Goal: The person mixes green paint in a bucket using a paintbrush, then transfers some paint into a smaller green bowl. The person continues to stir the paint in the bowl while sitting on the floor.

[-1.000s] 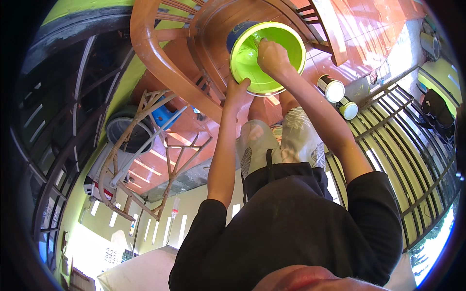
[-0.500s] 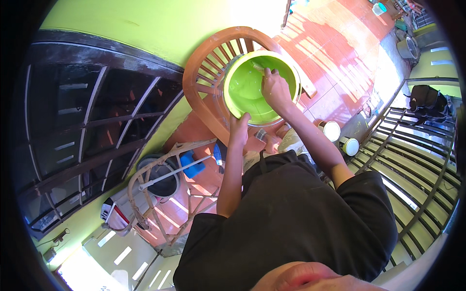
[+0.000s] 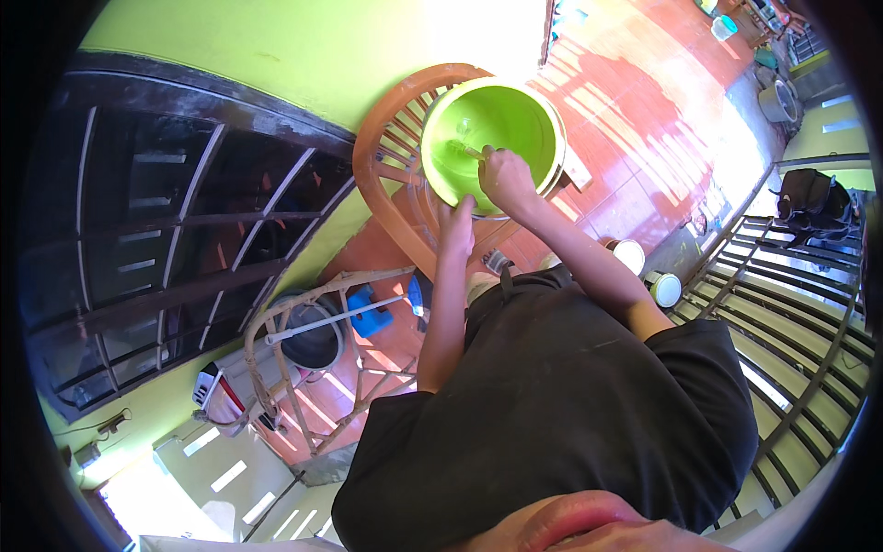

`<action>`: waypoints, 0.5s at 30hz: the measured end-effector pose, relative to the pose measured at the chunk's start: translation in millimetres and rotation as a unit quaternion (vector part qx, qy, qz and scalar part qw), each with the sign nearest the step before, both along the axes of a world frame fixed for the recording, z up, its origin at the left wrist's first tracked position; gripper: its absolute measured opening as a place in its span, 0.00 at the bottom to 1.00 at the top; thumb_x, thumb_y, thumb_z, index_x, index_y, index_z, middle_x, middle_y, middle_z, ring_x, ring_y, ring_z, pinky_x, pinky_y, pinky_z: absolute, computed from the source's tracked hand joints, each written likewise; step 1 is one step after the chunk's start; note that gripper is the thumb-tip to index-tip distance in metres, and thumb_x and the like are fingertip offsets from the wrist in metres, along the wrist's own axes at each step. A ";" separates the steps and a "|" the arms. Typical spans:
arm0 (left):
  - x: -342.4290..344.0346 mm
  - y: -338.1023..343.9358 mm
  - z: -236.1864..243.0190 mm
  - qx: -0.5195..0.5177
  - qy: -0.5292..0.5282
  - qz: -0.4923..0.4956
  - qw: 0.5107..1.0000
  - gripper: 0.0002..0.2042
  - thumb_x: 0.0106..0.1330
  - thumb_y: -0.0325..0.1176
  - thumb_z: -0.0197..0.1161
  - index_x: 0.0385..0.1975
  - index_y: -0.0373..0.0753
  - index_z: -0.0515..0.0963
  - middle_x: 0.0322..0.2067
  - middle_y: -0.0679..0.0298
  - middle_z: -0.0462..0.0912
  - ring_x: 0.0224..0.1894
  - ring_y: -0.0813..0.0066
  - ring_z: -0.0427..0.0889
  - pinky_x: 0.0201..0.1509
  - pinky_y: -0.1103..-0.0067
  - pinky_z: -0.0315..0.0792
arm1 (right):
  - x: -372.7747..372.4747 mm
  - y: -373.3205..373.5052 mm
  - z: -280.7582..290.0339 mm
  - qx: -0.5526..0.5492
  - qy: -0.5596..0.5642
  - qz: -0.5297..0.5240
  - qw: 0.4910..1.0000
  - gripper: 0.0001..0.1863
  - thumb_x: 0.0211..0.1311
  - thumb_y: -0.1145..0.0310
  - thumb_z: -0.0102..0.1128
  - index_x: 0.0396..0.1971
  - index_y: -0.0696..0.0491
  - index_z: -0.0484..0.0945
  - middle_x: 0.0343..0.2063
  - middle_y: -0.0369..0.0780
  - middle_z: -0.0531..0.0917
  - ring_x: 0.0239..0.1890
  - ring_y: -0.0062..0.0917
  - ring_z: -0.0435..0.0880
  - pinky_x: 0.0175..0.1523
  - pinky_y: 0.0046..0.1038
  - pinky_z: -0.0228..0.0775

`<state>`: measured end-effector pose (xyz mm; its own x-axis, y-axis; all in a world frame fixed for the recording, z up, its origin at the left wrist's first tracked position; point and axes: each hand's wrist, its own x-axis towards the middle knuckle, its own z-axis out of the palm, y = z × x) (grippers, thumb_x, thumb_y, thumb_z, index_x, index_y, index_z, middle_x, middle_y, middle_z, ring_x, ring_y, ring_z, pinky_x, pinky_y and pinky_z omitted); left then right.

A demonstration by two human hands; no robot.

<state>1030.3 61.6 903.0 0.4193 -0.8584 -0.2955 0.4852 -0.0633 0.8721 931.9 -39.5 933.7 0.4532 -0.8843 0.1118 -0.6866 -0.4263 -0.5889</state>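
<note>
**Evidently under way at the green bucket (image 3: 526,120)**

Judging by how things lie, the work is in progress rather than complete. A slim pale tool (image 3: 475,153) is inside the bucket, its tip among glossy patches, so this step looks begun and not yet finished. How much is done, and how much is left, cannot be told; whether the gloss is liquid or just wet plastic is unclear too.

The person's right hand (image 3: 507,181) reaches over the near rim, its grip closed around the tool with the fingers curled together. The left hand (image 3: 457,221) seems to steady the bucket: its grip pinches the near rim, thumb on top, though the fingers outside are partly hidden. The bucket is in front of the person, within the curve of a brown wooden chair (image 3: 365,152); its base is out of sight. Two pale-topped cans (image 3: 628,257) are well apart, to the right.
</note>
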 end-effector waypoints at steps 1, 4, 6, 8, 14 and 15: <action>-4.5 -0.6 1.3 0.001 0.003 0.010 1.000 0.27 0.59 0.19 0.53 0.63 0.32 0.64 0.55 0.60 0.72 0.56 0.71 0.73 0.59 0.75 0.69 | -5.1 -2.1 5.8 -0.001 -0.008 -0.003 1.000 0.10 0.59 0.75 0.52 0.37 0.64 0.78 0.26 0.55 0.81 0.26 0.46 0.84 0.29 0.41 0.77; -19.9 2.2 5.6 -0.002 0.010 0.032 0.999 0.26 0.60 0.19 0.54 0.62 0.31 0.65 0.54 0.60 0.74 0.55 0.71 0.74 0.58 0.74 0.69 | -16.7 -14.1 21.2 -0.069 -0.087 -0.014 0.994 0.14 0.57 0.76 0.53 0.43 0.63 0.78 0.29 0.56 0.79 0.26 0.47 0.84 0.30 0.41 0.77; -27.5 0.9 9.7 0.009 0.009 0.037 0.999 0.25 0.60 0.20 0.54 0.61 0.30 0.66 0.53 0.61 0.75 0.53 0.71 0.75 0.58 0.74 0.69 | -15.8 -25.1 26.5 -0.045 -0.068 -0.037 0.996 0.20 0.60 0.76 0.53 0.53 0.58 0.77 0.32 0.56 0.79 0.28 0.48 0.83 0.33 0.42 0.77; -37.6 2.6 13.4 0.004 0.005 0.038 0.999 0.24 0.60 0.20 0.55 0.59 0.30 0.67 0.52 0.61 0.75 0.52 0.72 0.75 0.57 0.75 0.70 | -14.9 -30.9 25.3 -0.084 -0.092 -0.047 0.991 0.20 0.60 0.77 0.53 0.53 0.58 0.77 0.33 0.56 0.79 0.28 0.47 0.83 0.34 0.42 0.77; -46.4 7.1 12.9 0.007 -0.008 0.005 1.000 0.23 0.60 0.19 0.55 0.58 0.30 0.68 0.51 0.61 0.76 0.51 0.73 0.76 0.56 0.76 0.70 | -11.6 -21.6 5.1 -0.060 -0.013 0.060 0.996 0.18 0.55 0.78 0.52 0.47 0.60 0.76 0.37 0.56 0.80 0.29 0.45 0.85 0.31 0.40 0.78; -46.0 9.2 10.3 0.014 -0.016 0.000 1.000 0.23 0.60 0.19 0.55 0.58 0.30 0.68 0.51 0.61 0.76 0.51 0.73 0.76 0.56 0.76 0.70 | -13.0 -22.1 3.0 -0.059 -0.023 0.067 0.996 0.16 0.54 0.78 0.52 0.45 0.59 0.78 0.36 0.55 0.81 0.31 0.44 0.85 0.33 0.39 0.79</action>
